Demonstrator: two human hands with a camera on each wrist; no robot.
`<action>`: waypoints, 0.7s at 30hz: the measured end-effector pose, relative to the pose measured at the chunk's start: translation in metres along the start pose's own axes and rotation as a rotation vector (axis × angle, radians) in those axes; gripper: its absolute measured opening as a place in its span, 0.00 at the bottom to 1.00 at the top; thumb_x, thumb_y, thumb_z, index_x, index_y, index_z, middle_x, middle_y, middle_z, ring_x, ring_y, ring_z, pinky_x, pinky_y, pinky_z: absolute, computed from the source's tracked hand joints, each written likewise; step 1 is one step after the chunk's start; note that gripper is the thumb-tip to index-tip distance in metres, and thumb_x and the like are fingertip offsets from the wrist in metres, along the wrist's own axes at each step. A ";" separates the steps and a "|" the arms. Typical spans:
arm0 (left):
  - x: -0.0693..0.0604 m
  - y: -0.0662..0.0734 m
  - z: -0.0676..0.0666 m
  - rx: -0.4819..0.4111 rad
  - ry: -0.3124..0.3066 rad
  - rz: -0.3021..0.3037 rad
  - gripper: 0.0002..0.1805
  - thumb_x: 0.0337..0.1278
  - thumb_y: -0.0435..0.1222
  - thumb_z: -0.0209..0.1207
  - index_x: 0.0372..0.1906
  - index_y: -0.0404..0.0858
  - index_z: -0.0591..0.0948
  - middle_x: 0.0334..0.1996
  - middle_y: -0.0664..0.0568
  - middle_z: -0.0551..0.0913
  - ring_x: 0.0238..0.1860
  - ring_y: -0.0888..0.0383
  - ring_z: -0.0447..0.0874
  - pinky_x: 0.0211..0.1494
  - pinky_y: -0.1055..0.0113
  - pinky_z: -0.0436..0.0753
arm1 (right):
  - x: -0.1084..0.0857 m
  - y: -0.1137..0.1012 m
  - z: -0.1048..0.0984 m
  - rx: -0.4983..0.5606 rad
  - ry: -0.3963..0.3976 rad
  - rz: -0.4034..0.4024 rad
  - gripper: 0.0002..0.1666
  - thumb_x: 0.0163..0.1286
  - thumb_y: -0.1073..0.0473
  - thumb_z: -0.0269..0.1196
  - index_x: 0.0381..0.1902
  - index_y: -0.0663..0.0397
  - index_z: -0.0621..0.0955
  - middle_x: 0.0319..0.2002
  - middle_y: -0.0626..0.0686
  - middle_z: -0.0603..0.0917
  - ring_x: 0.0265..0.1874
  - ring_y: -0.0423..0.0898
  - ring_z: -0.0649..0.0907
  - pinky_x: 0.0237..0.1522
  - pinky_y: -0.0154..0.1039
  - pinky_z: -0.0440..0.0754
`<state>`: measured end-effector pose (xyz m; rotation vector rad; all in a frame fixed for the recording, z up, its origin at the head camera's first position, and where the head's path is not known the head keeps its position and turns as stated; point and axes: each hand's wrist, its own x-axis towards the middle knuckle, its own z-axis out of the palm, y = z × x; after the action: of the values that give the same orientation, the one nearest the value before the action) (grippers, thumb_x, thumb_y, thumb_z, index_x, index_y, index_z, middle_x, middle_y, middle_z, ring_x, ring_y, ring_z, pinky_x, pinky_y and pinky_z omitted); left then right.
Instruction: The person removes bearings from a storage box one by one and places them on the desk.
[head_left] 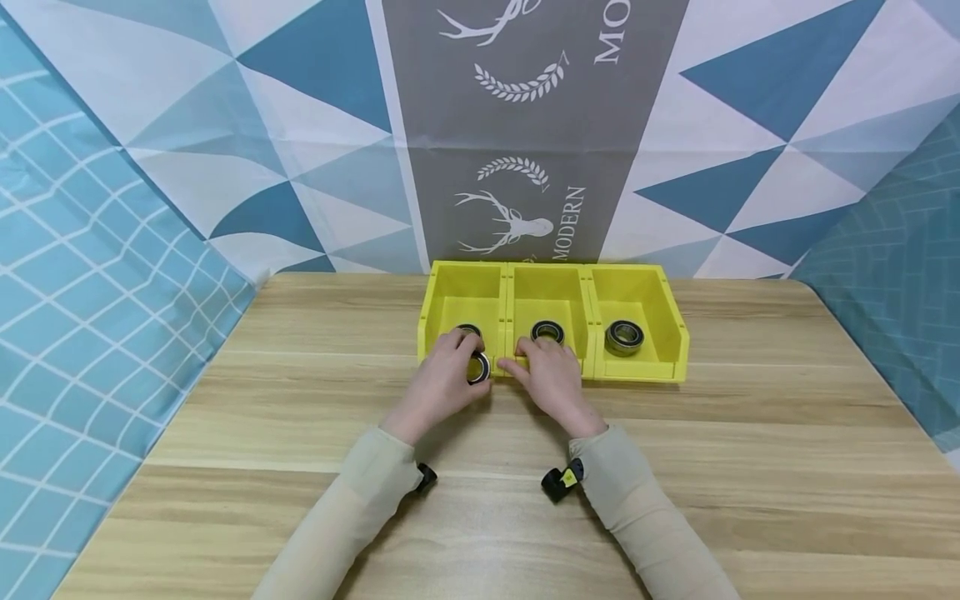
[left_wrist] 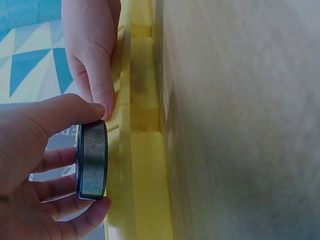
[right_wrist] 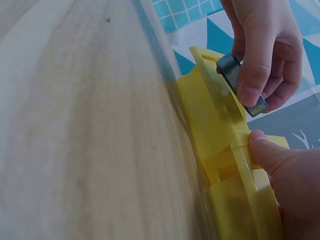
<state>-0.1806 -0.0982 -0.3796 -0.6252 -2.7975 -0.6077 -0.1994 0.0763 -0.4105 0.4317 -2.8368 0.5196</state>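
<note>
Left hand [head_left: 442,379]: nearest the left wrist camera; thumb and fingers curled around a bearing, pinching it by the rim.
Held bearing [left_wrist: 93,160]: dark-faced metal ring, tilted at the front lip of the left bin, raised off the bin floor; contact with the lip impossible to confirm.
Right hand [head_left: 551,379]: laid over the front of the middle bin, thumb at the yellow edge near the divider; impossible to say whether gripping or merely resting.
Left bin [head_left: 468,283]: yellow, with a second bearing [head_left: 468,327] inside, mostly behind the left hand.
Middle bin [head_left: 550,283]: joined alongside, with a third bearing [head_left: 547,324] lying just beyond the right hand.
Right bin [head_left: 626,287]: last in the row, with a fourth bearing [head_left: 617,346] lying inside, well apart from both hands.
Work done: apparently one bearing secured in hand, the others lying in separate bins.
Work left: release of the held bearing, not yet done; coming out or going in, unclear.
Hidden: right fingertips; lower part of the second bearing; possible stacking in the right bin, hard to judge.
Cut off: pale sleeves [head_left: 322,517] at the bottom edge.
Surroundings: wood-grain table [head_left: 750,467], patterned backdrop [head_left: 547,108] behind.
</note>
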 end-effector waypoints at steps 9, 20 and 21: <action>-0.012 0.000 0.001 0.015 -0.040 0.017 0.23 0.40 0.42 0.67 0.44 0.38 0.76 0.40 0.49 0.73 0.44 0.53 0.72 0.46 0.62 0.75 | 0.000 -0.001 0.000 -0.003 -0.007 0.000 0.22 0.62 0.36 0.54 0.32 0.48 0.75 0.29 0.51 0.78 0.33 0.49 0.77 0.35 0.42 0.69; -0.021 0.001 0.000 0.015 -0.110 0.033 0.23 0.39 0.43 0.68 0.43 0.39 0.77 0.37 0.52 0.73 0.41 0.55 0.72 0.44 0.62 0.75 | 0.000 0.000 0.000 -0.011 -0.005 -0.007 0.21 0.62 0.36 0.54 0.31 0.48 0.75 0.28 0.50 0.77 0.32 0.48 0.76 0.34 0.41 0.68; -0.021 0.001 0.000 0.017 -0.121 0.040 0.23 0.39 0.43 0.67 0.43 0.39 0.77 0.37 0.52 0.73 0.40 0.55 0.72 0.44 0.62 0.75 | 0.000 0.000 0.000 -0.012 -0.003 -0.007 0.21 0.62 0.36 0.54 0.31 0.48 0.74 0.27 0.50 0.77 0.32 0.48 0.76 0.33 0.40 0.68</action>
<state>-0.1614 -0.1052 -0.3849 -0.7357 -2.8909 -0.5555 -0.1990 0.0759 -0.4107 0.4403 -2.8389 0.5010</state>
